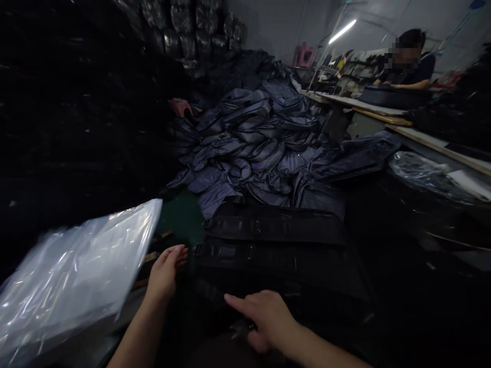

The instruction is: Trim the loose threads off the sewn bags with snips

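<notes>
Workshop floor stretches out dim and crowded ahead of the hands. Far beyond the grip, stacked black bundles (192,30) rise against the wall, and a large heap of slate-blue padded nylon bags (245,138) slumps in soft, quilted folds with a faint sheen along the creases. Up and to the right of the hands runs a long sewing table (356,105), where a co-worker (412,71) sits behind a dark bag. A patch of green floor (182,217) shows just past the left hand (166,273).

Directly ahead of both hands lies a black nylon bag (268,245), flat and matte, crossed by webbing bands with small buckles. The right hand (264,319) hovers over its near part, index finger (233,300) stretched out; this light hides whether the fingertip meets the fabric. Beside the left hand, on its outer side, a thin, glinting clear plastic sheet (72,276) shows blurred, a small gap separating them. Both hands are loosely open and well apart, neither clamped on anything.
</notes>
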`<action>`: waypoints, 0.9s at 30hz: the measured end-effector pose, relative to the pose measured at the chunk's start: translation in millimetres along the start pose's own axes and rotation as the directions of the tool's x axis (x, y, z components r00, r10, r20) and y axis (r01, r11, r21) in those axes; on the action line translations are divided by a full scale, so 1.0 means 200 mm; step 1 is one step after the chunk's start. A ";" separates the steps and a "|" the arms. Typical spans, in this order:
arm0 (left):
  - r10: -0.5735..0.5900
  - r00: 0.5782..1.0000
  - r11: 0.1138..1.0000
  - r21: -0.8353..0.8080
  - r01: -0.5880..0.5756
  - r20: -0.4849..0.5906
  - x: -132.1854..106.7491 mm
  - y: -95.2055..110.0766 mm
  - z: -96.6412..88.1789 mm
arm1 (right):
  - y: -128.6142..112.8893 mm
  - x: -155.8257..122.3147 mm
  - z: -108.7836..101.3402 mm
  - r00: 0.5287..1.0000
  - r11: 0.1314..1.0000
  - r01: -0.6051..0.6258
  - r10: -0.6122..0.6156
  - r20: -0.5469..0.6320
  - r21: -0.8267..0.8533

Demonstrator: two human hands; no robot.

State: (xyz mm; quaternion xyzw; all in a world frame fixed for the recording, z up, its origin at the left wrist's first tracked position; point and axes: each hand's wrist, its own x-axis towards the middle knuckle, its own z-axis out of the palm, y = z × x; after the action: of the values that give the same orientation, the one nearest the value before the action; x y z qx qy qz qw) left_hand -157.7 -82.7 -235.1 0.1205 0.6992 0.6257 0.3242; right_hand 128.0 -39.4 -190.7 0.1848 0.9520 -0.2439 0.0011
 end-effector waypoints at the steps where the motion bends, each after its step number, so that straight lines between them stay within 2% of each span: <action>1: -0.014 0.999 1.000 -0.022 0.015 0.044 -0.01 0.00 0.00 | 0.00 0.01 0.00 0.999 0.999 0.001 0.001 0.047 -0.051; 5: -0.039 0.982 0.994 -0.096 0.057 0.183 -0.05 0.02 0.03 | -0.05 0.04 -0.03 0.989 0.984 0.001 0.026 0.143 -0.181; 9: -0.049 0.967 0.991 -0.109 0.078 0.251 -0.10 0.06 0.05 | -0.08 0.05 -0.04 0.982 0.977 0.013 0.028 0.186 -0.215; 14: -0.022 0.957 0.988 -0.143 0.066 0.291 -0.16 0.12 0.04 | -0.08 0.05 -0.03 0.979 0.979 0.012 0.030 0.203 -0.202; 23: 0.013 0.964 0.990 -0.141 0.025 0.264 -0.22 0.20 0.01 | -0.08 0.04 -0.05 0.985 0.985 0.003 0.027 0.171 -0.174; 25: 0.020 0.959 0.994 -0.105 0.010 0.282 -0.22 0.20 0.01 | -0.08 0.04 -0.08 0.984 0.987 0.000 0.029 0.173 -0.162; 27: 0.000 0.959 1.000 0.007 -0.002 0.285 -0.22 0.19 0.02 | -0.08 0.03 -0.09 0.984 0.989 0.005 0.022 0.176 -0.149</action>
State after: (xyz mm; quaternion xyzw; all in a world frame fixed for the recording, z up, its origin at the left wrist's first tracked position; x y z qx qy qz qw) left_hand -130.8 -97.6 -185.1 0.2110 0.6475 0.5994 0.4207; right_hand 118.9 -41.7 -167.5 0.1659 0.9629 -0.1875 0.1005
